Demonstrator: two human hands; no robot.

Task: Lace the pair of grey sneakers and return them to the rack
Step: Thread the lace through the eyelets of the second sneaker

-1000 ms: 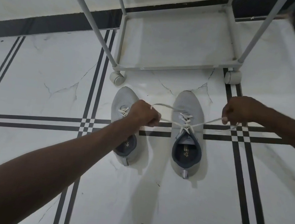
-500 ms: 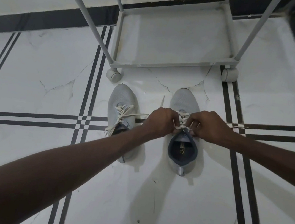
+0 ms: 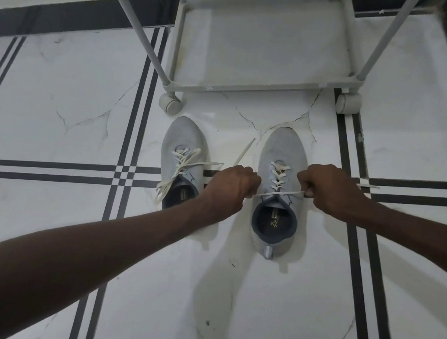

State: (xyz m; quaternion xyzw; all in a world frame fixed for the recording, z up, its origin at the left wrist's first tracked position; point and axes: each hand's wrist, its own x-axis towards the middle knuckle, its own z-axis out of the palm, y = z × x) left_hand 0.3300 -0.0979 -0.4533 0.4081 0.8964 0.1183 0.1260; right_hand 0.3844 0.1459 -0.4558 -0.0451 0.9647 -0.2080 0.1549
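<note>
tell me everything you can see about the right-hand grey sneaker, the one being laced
The right sneaker is light grey knit-looking fabric with a dark blue-grey collar and insole bearing a small printed mark, and a heel pull tab. It sits flat on the white marble-look floor, toe toward the rack. Its white lace criss-crosses the eyelets; the left hand and right hand pull the ends sideways, taut.

Both hands pull a white lace (image 3: 280, 193) taut across the right sneaker (image 3: 281, 159). The left hand (image 3: 230, 185) is fisted on 1 end just left of that shoe, the right hand (image 3: 327, 189) on the other end just right of it. The left sneaker (image 3: 185, 139), laces loose, lies beyond the left wrist. A wheeled rack (image 3: 254, 88) stands past both hands.
</note>
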